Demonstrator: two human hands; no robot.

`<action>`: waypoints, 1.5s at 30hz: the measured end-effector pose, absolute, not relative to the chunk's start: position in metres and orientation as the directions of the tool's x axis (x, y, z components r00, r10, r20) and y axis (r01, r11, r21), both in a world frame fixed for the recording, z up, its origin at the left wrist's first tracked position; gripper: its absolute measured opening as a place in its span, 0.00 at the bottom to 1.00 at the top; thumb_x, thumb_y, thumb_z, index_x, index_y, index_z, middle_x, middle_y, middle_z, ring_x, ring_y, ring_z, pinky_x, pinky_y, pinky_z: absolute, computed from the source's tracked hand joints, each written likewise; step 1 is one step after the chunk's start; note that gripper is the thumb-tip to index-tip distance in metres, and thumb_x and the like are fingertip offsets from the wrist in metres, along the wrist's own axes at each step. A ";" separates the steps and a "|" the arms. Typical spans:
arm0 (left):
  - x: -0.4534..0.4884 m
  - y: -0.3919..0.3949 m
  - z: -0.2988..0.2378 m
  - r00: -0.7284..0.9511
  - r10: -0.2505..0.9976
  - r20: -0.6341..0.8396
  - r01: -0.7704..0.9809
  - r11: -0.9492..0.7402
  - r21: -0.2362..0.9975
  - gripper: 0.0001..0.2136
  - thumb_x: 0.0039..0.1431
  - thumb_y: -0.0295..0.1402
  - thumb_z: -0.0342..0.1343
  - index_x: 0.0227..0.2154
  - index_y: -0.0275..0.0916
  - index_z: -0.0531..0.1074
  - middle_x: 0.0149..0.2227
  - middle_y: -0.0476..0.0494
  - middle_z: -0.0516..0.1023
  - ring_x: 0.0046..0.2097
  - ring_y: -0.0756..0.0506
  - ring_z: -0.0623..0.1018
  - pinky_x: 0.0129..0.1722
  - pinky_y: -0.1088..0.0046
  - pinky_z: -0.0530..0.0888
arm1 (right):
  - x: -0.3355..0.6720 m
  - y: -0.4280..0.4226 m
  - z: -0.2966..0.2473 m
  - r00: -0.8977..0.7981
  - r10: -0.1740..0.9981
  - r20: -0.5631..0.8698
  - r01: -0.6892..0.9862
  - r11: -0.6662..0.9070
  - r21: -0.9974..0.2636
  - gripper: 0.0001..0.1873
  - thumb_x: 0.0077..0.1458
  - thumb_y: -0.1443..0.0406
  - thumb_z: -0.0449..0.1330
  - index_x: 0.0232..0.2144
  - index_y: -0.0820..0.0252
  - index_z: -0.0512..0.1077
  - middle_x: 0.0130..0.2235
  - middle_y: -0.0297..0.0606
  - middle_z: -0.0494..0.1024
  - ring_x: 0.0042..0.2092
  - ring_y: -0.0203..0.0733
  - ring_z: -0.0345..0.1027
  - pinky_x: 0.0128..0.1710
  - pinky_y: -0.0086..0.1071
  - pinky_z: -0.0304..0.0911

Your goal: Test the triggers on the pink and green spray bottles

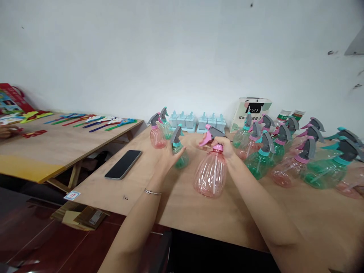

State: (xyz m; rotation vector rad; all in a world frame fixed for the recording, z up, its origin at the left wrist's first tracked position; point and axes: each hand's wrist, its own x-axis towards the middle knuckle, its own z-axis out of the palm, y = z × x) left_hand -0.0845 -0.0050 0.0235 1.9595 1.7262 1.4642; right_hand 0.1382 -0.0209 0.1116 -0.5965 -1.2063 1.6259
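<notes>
In my right hand (223, 145) is a clear pink spray bottle (210, 176), gripped around its collar. Its grey head and pink trigger (210, 134) point left, and the base is near the tabletop; whether it touches I cannot tell. My left hand (166, 161), with a bracelet on the wrist, is open beside a green spray bottle (182, 161). The thumb stretches across that bottle's front, and some fingers are hidden. Just behind it stand a second pink spray bottle (157, 137) and another green one (167, 129).
Several pink and green spray bottles (257, 163) crowd the table's right side. At the back are light-blue ice-pop moulds (190, 122) and a printed box (250, 110). A phone (123, 164) lies at left. Colourful flat strips (93, 120) lie on a neighbouring table, with another person's hand (5, 132) there.
</notes>
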 end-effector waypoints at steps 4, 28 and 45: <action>-0.084 -0.006 0.023 -0.142 0.821 0.552 0.680 -0.325 0.658 0.29 0.59 0.50 0.57 0.57 0.37 0.65 0.55 0.33 0.75 0.59 0.35 0.74 0.58 0.58 0.69 | 0.137 -0.031 0.122 -0.421 0.897 0.136 -0.466 -0.085 -0.880 0.12 0.29 0.66 0.54 0.24 0.57 0.66 0.28 0.39 0.76 0.32 0.44 0.73 0.24 0.31 0.65; -0.086 -0.002 0.026 -0.120 0.849 0.514 0.678 -0.308 0.668 0.25 0.59 0.49 0.56 0.54 0.39 0.69 0.54 0.35 0.76 0.58 0.35 0.74 0.58 0.57 0.68 | 0.151 0.010 0.086 0.207 0.817 0.539 0.114 0.526 -0.842 0.14 0.47 0.58 0.61 0.37 0.55 0.73 0.37 0.36 0.78 0.39 0.43 0.70 0.40 0.35 0.66; -0.086 -0.002 0.025 -0.131 0.856 0.499 0.666 -0.297 0.684 0.26 0.59 0.50 0.57 0.55 0.41 0.69 0.52 0.36 0.77 0.56 0.35 0.75 0.56 0.57 0.70 | 0.155 0.058 -0.002 0.299 0.738 0.605 0.675 0.285 -0.681 0.43 0.44 0.56 0.67 0.60 0.64 0.59 0.56 0.55 0.68 0.59 0.56 0.61 0.59 0.45 0.58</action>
